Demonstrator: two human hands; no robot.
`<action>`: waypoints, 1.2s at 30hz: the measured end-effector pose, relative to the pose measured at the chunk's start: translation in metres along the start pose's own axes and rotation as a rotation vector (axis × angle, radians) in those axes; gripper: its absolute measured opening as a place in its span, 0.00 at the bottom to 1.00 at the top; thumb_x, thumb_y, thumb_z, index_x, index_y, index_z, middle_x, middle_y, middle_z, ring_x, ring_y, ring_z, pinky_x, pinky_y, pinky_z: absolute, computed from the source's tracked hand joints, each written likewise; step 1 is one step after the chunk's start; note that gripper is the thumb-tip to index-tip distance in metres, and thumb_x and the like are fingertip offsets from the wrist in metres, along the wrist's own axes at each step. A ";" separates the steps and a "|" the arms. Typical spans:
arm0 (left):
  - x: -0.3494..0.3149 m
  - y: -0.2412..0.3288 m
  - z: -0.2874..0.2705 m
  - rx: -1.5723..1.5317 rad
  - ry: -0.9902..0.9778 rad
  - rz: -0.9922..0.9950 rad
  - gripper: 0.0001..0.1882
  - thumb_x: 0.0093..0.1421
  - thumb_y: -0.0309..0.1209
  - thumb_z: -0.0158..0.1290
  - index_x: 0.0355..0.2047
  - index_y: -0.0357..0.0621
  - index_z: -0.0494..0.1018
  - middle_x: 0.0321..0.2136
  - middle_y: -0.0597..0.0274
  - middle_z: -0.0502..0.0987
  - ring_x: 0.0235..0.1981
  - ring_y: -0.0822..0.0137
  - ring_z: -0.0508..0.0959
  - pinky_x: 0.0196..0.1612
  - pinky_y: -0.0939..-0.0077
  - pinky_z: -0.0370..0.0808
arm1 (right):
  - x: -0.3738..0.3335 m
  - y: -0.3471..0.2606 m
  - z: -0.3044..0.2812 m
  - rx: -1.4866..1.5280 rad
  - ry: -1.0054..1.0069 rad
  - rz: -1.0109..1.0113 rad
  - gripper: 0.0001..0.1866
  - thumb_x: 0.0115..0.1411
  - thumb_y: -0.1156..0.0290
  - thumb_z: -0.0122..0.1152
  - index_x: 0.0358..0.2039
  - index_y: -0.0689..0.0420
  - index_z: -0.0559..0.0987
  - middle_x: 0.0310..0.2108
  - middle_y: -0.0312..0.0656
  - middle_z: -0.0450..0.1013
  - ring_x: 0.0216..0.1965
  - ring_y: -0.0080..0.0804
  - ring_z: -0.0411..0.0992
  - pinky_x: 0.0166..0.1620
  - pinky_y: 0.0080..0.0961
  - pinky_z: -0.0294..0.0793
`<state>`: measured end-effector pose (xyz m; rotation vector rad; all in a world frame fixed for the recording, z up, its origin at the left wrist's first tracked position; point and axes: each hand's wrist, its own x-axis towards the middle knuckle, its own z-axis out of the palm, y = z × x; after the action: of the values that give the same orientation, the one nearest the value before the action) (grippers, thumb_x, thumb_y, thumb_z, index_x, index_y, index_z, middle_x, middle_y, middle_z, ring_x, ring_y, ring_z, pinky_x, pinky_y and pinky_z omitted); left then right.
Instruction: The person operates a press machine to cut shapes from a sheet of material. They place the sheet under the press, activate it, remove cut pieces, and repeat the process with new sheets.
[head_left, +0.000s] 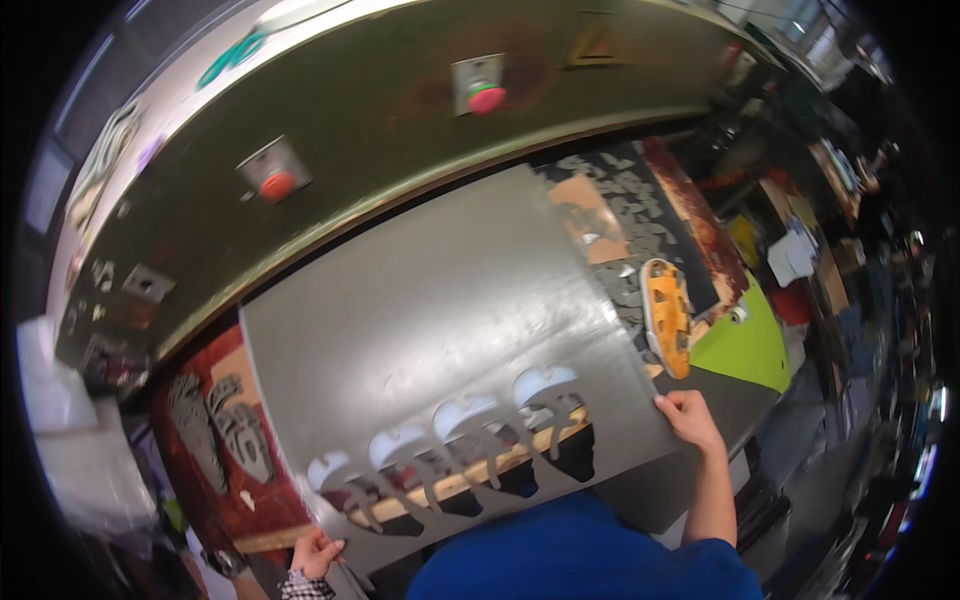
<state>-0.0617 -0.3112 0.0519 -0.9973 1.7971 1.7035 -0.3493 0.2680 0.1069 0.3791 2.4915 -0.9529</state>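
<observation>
A large grey sheet [420, 300] lies across the work surface in front of me, with a row of curved cut-outs along its near side. My left hand [316, 552] pinches its near left corner between thumb and fingers. At the right edge, my right hand [690, 420] grips the sheet with the thumb on top. Pale blue pieces [465, 412] and a wooden strip [465, 482] show through the openings. Just beyond my right hand stands an orange shoe-sole-shaped cutting die [667, 318] with a pale rim.
A dark green machine beam [380, 130] with red push buttons [277, 185] spans the far side. Stacked grey cut pieces [240, 440] sit on the red board at left. Grey scraps [640, 205] cover the far right. A bright green panel [745, 345] lies right of the die.
</observation>
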 end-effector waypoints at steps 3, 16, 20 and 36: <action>0.048 0.007 -0.016 0.088 0.368 0.179 0.10 0.61 0.28 0.55 0.40 0.38 0.71 0.23 0.67 0.73 0.24 0.76 0.72 0.28 0.81 0.71 | 0.027 0.016 0.009 -0.402 0.730 -0.437 0.18 0.49 0.65 0.68 0.40 0.59 0.77 0.37 0.47 0.71 0.38 0.45 0.70 0.40 0.36 0.70; 0.098 0.108 0.070 0.690 1.333 0.612 0.15 0.60 0.38 0.54 0.35 0.36 0.77 0.32 0.47 0.79 0.34 0.52 0.78 0.41 0.62 0.75 | 0.095 0.057 0.023 -0.132 0.641 -0.416 0.51 0.39 0.49 0.75 0.61 0.53 0.62 0.58 0.64 0.54 0.61 0.62 0.52 0.61 0.46 0.59; 0.097 0.122 0.072 0.658 1.296 0.605 0.16 0.60 0.39 0.53 0.37 0.36 0.77 0.32 0.46 0.79 0.34 0.52 0.78 0.41 0.62 0.75 | 0.098 0.053 0.010 0.039 0.574 -0.363 0.51 0.36 0.53 0.77 0.60 0.57 0.63 0.54 0.59 0.62 0.56 0.55 0.61 0.59 0.40 0.62; 0.133 0.062 0.042 0.500 1.228 0.428 0.20 0.60 0.44 0.51 0.51 0.53 0.71 0.38 0.50 0.79 0.37 0.52 0.80 0.41 0.61 0.75 | 0.086 0.029 0.014 2.391 -0.231 -0.011 0.39 0.54 0.50 0.62 0.59 0.62 0.63 0.53 0.59 0.63 0.55 0.59 0.62 0.58 0.48 0.67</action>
<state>-0.1988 -0.2970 -0.0136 -1.6537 3.1438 0.6133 -0.4081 0.2877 0.0390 0.6790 -0.0416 -3.0010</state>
